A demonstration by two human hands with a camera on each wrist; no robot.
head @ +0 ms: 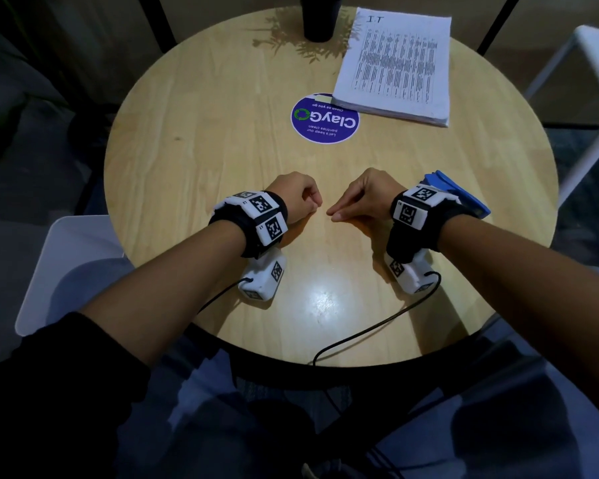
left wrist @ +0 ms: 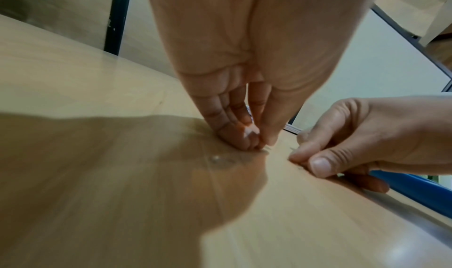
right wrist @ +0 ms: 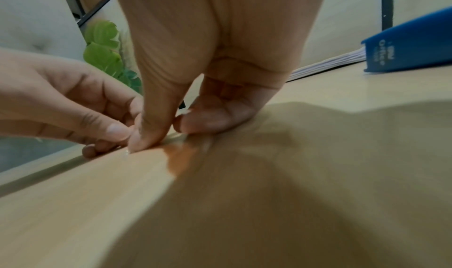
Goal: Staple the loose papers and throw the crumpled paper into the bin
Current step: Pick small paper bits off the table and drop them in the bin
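A stack of printed papers [head: 398, 63] lies at the far right of the round wooden table [head: 204, 133]; its edge shows in the right wrist view [right wrist: 325, 65]. A blue stapler [head: 464, 191] sits on the table just behind my right wrist, also seen as a blue stapler [right wrist: 411, 47] [left wrist: 415, 191]. My left hand [head: 313, 203] [left wrist: 261, 144] rests on the table with fingers curled to the thumb, holding nothing. My right hand [head: 336, 214] [right wrist: 171, 135] rests a little to its right, fingertips pinched to the thumb, holding nothing. No crumpled paper or bin is in view.
A round blue sticker [head: 325, 119] marks the table's middle and a dark cylinder [head: 320, 19] stands at the far edge. A white chair [head: 66, 264] is at the left, a white stool [head: 595, 50] at the far right. Black cables trail off the near edge.
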